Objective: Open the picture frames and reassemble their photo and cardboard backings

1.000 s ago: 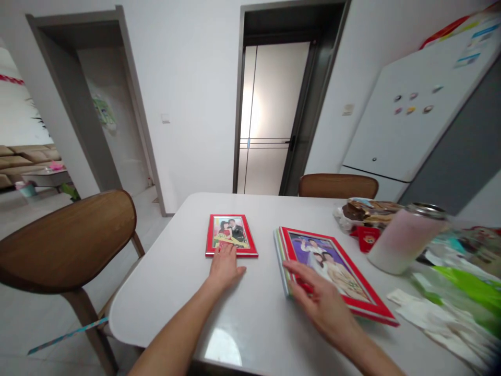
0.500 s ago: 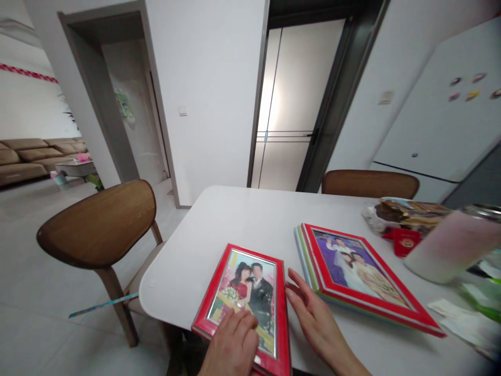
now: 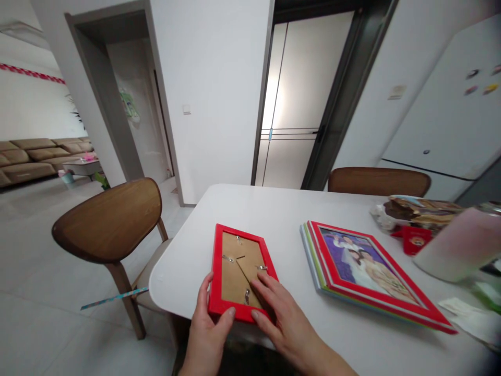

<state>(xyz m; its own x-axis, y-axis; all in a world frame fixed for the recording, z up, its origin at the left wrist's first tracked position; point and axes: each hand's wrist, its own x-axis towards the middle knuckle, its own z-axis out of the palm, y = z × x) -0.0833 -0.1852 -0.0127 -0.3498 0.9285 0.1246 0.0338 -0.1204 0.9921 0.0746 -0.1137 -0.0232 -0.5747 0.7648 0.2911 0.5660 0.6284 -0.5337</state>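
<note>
A small red picture frame (image 3: 229, 310) lies back side up near the front edge of the white table (image 3: 250, 206), its brown backing board (image 3: 235, 277) and metal clips showing. My left hand (image 3: 209, 324) grips its lower left corner, thumb on the front rim and fingers along the left side. On the lower right corner is my right hand (image 3: 279, 316), its thumb at the near rim and its fingers over the right side and backing. To the right, a stack of larger frames (image 3: 368, 261) has a red one with a photo on top.
At the table's right stand a pink and white container (image 3: 456, 243), a red packet (image 3: 417, 240), a crumpled bag (image 3: 422, 211) and white tissue (image 3: 467, 316). Wooden chairs are at the left (image 3: 113, 219) and far side (image 3: 379, 181).
The small frame has been turned over from its photo side to its back. Both hands have shifted and now hold its near corners. The view has turned slightly left.
</note>
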